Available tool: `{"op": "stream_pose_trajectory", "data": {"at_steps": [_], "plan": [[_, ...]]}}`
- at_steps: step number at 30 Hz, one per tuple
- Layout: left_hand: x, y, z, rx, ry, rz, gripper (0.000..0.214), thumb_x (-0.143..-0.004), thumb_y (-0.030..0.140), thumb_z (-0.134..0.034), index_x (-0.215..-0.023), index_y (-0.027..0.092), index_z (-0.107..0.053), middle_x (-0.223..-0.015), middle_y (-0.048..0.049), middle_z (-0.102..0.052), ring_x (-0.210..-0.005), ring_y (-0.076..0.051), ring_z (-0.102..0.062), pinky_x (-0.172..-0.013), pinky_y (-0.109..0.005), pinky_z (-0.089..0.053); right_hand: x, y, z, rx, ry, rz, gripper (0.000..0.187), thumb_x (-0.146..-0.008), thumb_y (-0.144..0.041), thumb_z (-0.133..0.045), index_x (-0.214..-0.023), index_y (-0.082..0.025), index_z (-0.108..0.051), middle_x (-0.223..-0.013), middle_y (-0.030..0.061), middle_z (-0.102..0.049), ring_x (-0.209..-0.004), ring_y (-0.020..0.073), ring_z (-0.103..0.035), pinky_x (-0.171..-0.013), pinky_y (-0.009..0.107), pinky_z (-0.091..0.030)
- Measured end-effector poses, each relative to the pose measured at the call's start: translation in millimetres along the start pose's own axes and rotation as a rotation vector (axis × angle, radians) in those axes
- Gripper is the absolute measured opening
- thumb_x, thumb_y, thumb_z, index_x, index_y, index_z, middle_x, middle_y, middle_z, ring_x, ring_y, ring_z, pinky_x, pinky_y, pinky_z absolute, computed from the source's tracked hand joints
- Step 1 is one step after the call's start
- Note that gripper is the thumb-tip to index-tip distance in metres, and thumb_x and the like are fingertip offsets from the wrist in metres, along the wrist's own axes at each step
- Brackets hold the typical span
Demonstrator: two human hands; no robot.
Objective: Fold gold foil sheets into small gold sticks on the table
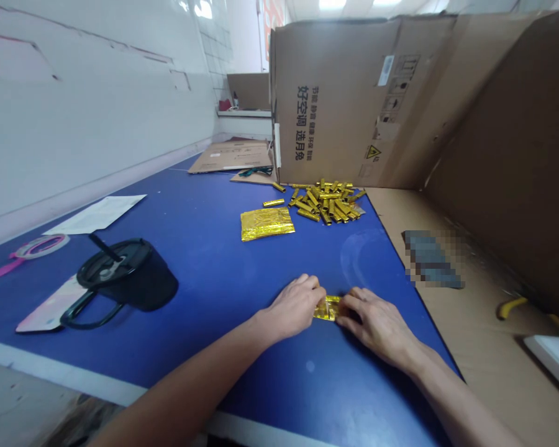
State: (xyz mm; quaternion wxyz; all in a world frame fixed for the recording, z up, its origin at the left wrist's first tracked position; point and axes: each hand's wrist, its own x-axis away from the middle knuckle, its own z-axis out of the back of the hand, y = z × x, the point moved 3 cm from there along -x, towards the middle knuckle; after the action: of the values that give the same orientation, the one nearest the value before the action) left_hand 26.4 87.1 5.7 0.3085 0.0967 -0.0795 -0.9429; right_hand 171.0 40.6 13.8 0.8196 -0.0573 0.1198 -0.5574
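Between my hands, low over the blue table (223, 298), is a piece of shiny gold foil (327, 308). My left hand (300, 304) grips its left end with curled fingers. At the right end, my right hand (370, 316) pinches it between thumb and fingers. Beyond my hands lies a flat stack of gold foil sheets (267, 223). Farther back and to the right is a heap of small rolled gold foil tubes (328, 203), with a single gold tube (273, 203) lying apart beside the stack.
A dark lidded mug (130, 273) with a straw stands at the left, near tape rolls (41, 246) and a paper sheet (97, 214). A large cardboard box (345, 99) rises behind the heap. Flat cardboard (233, 155) lies at the back. A blurred dark object (431, 259) rests at the right.
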Motion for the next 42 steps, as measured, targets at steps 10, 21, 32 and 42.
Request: {"op": "stream_pose_trajectory", "data": {"at_steps": [10, 21, 32, 42], "plan": [[4, -6, 4.5, 0.084, -0.046, -0.050, 0.019, -0.070, 0.030, -0.058, -0.084, 0.018, -0.053, -0.088, -0.0025, -0.046, -0.086, -0.017, -0.043, -0.075, -0.026, -0.037, 2, -4, 4, -0.023, -0.045, 0.033, 0.013, -0.078, -0.024, -0.047, -0.081, -0.024, -0.059, -0.078, 0.0028, -0.053, -0.074, 0.0159, -0.050, -0.065, 0.028, -0.040], [0, -7, 0.1, 0.097, 0.002, -0.036, 0.020, -0.083, 0.019, -0.037, -0.077, 0.016, -0.056, -0.081, -0.0034, -0.049, -0.079, -0.014, -0.045, -0.073, -0.026, -0.036, -3, 5, 0, -0.074, -0.016, -0.032, 0.020, -0.082, -0.022, -0.040, -0.075, -0.022, -0.058, -0.072, 0.0018, -0.056, -0.070, 0.0149, -0.051, -0.063, 0.026, -0.039], [-1, -7, 0.1, 0.115, 0.030, 0.002, 0.011, -0.074, 0.011, -0.044, -0.081, 0.017, -0.051, -0.083, -0.0020, -0.049, -0.081, -0.015, -0.044, -0.072, -0.025, -0.037, -11, 6, -6, -0.055, 0.005, -0.098, 0.013, -0.078, -0.017, -0.041, -0.073, -0.021, -0.052, -0.073, 0.0007, -0.056, -0.071, 0.0145, -0.052, -0.065, 0.026, -0.037], [0, -8, 0.4, 0.143, 0.024, -0.037, 0.010, -0.079, 0.023, -0.047, -0.081, 0.018, -0.056, -0.082, -0.0022, -0.049, -0.082, -0.015, -0.045, -0.074, -0.025, -0.037, -12, 5, -9, -0.086, 0.001, -0.126, 0.018, -0.079, -0.014, -0.035, -0.072, -0.020, -0.050, -0.071, 0.0016, -0.056, -0.067, 0.0141, -0.052, -0.062, 0.025, -0.037]]}}
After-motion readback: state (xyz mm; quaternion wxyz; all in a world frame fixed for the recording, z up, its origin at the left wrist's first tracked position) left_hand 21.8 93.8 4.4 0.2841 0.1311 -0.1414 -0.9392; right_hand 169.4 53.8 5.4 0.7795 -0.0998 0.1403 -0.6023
